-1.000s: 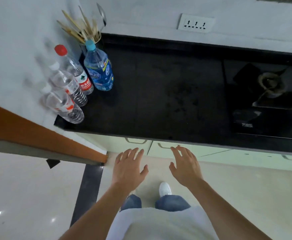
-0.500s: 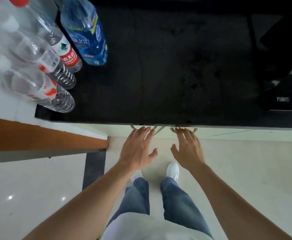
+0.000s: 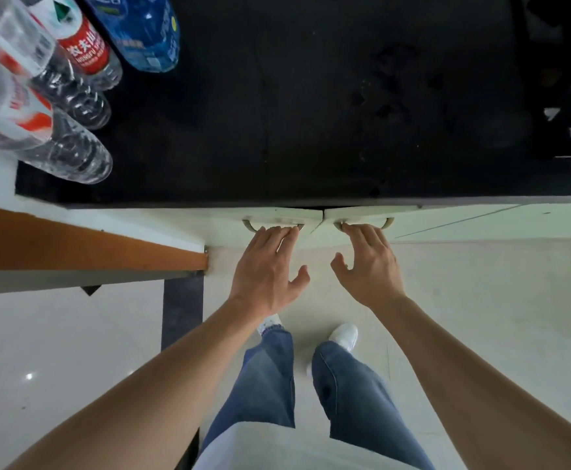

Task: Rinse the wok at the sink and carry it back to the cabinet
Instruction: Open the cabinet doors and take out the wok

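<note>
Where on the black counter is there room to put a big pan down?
The wide bare middle of the counter, between the water bottles at its left end and the stove at its right. The left corner is crowded with bottles.
</note>
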Motion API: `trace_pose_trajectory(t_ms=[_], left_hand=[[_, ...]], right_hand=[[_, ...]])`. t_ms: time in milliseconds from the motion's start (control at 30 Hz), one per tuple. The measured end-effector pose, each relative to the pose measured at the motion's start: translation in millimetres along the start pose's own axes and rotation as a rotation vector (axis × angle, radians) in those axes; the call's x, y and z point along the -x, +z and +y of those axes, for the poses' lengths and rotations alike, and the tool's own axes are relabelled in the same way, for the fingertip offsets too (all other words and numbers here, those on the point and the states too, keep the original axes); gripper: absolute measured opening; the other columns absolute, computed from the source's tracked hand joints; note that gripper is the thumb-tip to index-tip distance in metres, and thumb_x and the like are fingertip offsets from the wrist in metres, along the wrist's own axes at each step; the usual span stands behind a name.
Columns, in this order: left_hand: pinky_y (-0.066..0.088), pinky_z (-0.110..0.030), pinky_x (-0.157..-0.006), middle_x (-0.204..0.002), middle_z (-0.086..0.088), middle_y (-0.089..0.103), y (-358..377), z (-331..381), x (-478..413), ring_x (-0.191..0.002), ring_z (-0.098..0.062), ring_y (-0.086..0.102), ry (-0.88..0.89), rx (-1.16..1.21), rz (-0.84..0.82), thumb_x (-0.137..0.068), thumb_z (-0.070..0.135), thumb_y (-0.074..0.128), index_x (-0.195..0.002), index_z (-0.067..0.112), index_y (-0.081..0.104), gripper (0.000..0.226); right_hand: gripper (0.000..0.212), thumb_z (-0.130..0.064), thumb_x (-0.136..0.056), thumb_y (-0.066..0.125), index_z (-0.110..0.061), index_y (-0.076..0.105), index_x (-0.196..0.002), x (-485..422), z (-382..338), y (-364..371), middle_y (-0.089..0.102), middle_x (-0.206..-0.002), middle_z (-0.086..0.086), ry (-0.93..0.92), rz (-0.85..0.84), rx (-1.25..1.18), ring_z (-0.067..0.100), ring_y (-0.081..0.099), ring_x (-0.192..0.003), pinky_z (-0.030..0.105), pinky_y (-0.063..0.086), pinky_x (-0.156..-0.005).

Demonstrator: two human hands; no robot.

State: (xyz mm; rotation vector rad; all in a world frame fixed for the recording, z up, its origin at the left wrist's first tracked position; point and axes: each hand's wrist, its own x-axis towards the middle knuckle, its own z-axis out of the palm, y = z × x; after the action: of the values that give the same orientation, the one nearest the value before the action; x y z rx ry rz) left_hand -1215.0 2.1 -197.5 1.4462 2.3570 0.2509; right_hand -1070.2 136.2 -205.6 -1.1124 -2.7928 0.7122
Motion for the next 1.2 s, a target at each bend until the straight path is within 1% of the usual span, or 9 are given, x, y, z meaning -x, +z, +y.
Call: trace_pose_trajectory(t_ms=[233,367,467,600,867,967,1033,1100,1200], left_hand=[[0.039,-0.037,-0.112,-0.141,-0.004,0.049,11,11,66,-0.131,-0.021,0.043,-0.06,0.081,-0.007,-0.085,0.047,0.056,-0.14,0.013,0.044,0.065],[0.025,-0.035,-0.117,-0.152,-0.006,0.039,21,22,100,-0.143,-0.022,0.033,-0.123,0.057,-0.002,-0.087,0.048,0.058,-0.145,0.014,0.035,0.071],[0.02,-0.032,-0.116,-0.154,-0.006,0.037,29,25,117,-0.144,-0.022,0.031,-0.15,0.021,0.008,-0.088,0.05,0.059,-0.146,0.014,0.033,0.073],[0.034,-0.039,-0.114,-0.15,-0.002,0.042,37,24,146,-0.141,-0.02,0.038,-0.207,0.023,0.036,-0.085,0.051,0.063,-0.14,0.02,0.035,0.07],[0.036,-0.047,-0.115,-0.155,-0.003,0.035,33,8,218,-0.146,-0.019,0.029,-0.294,0.035,-0.006,-0.083,0.032,0.069,-0.14,0.017,0.033,0.069],[0.042,-0.049,-0.11,-0.149,-0.003,0.042,29,-4,233,-0.14,-0.02,0.038,-0.318,0.073,0.032,-0.083,0.04,0.067,-0.132,0.015,0.041,0.061],[0.044,-0.049,-0.107,-0.145,-0.005,0.047,29,-10,238,-0.134,-0.022,0.045,-0.354,0.138,0.093,-0.083,0.043,0.067,-0.128,0.016,0.044,0.058],[0.045,-0.049,-0.105,-0.141,-0.005,0.05,29,-12,239,-0.129,-0.023,0.048,-0.403,0.203,0.167,-0.086,0.044,0.065,-0.125,0.017,0.047,0.052],[0.052,-0.046,-0.095,-0.126,-0.008,0.06,26,-7,229,-0.115,-0.023,0.056,-0.548,0.322,0.272,-0.093,0.044,0.055,-0.118,0.014,0.054,0.039]], right_hand=[[0.051,-0.014,-0.083,0.07,-0.006,0.06,-0.133,39,17,-8,0.065,-0.128,0.013,-0.027,-0.075,-0.022,0.033,0.055,-0.123,0.044,0.052,-0.094],[0.05,-0.017,-0.084,0.07,-0.005,0.058,-0.132,61,31,-10,0.062,-0.131,0.015,-0.046,-0.124,-0.015,0.035,0.055,-0.125,0.049,0.054,-0.097],[0.055,-0.023,-0.087,0.069,-0.009,0.053,-0.137,78,37,-12,0.055,-0.14,0.012,-0.053,-0.158,-0.007,0.032,0.05,-0.131,0.047,0.051,-0.103],[0.058,-0.032,-0.09,0.065,-0.016,0.048,-0.143,100,44,-12,0.048,-0.149,0.005,-0.046,-0.199,0.028,0.027,0.045,-0.136,0.041,0.046,-0.108],[0.058,-0.027,-0.089,0.071,-0.014,0.05,-0.142,149,75,-30,0.047,-0.155,0.008,-0.108,-0.256,0.094,0.03,0.041,-0.145,0.047,0.032,-0.117],[0.056,-0.03,-0.089,0.069,-0.011,0.053,-0.139,171,83,-39,0.05,-0.152,0.011,-0.076,-0.244,0.092,0.033,0.042,-0.144,0.053,0.036,-0.116],[0.053,-0.039,-0.091,0.058,-0.009,0.054,-0.135,185,87,-42,0.053,-0.148,0.013,-0.031,-0.204,0.055,0.035,0.045,-0.141,0.057,0.041,-0.112],[0.056,-0.048,-0.092,0.047,-0.008,0.055,-0.131,199,88,-41,0.055,-0.145,0.013,0.034,-0.167,-0.001,0.036,0.048,-0.137,0.057,0.044,-0.109],[0.059,-0.057,-0.094,0.042,-0.009,0.055,-0.127,213,87,-40,0.055,-0.144,0.009,0.142,-0.116,-0.018,0.032,0.052,-0.132,0.05,0.05,-0.102]])
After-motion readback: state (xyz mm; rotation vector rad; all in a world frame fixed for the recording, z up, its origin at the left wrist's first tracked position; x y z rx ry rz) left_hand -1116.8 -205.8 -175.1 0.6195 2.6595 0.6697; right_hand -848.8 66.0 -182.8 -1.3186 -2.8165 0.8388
